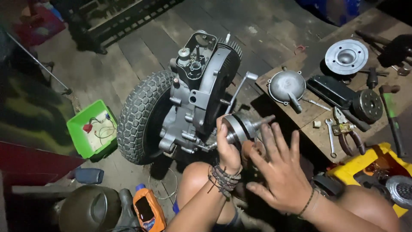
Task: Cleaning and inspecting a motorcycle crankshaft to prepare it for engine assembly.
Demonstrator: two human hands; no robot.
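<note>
Down at knee level, the left hand (228,148) is wrapped around a steel crankshaft (241,127), gripping its round flywheel web from the near side, with the shaft end pointing right and slightly up. The right hand (277,172) is spread wide and flat, fingers splayed, holding nothing, just right of and below the crankshaft; whether the fingertips touch it I cannot tell. The part sits in the air just in front of the engine (197,92), which stands on the plank floor (141,47) with its tyre (139,116) on the left. It looks heavy and rigid, a solid metal piece, probably oily and so slippery; the broad rim of the web seems the safest place to take it, with a second hand under the shaft rather than on the tapered end. On the tabletop (311,135) at right lie a domed cover (286,86), a round plate (346,56), a spanner (330,136), pliers (346,133) and a hammer (391,118). A green box (92,129) with wires sits left of the tyre.
</note>
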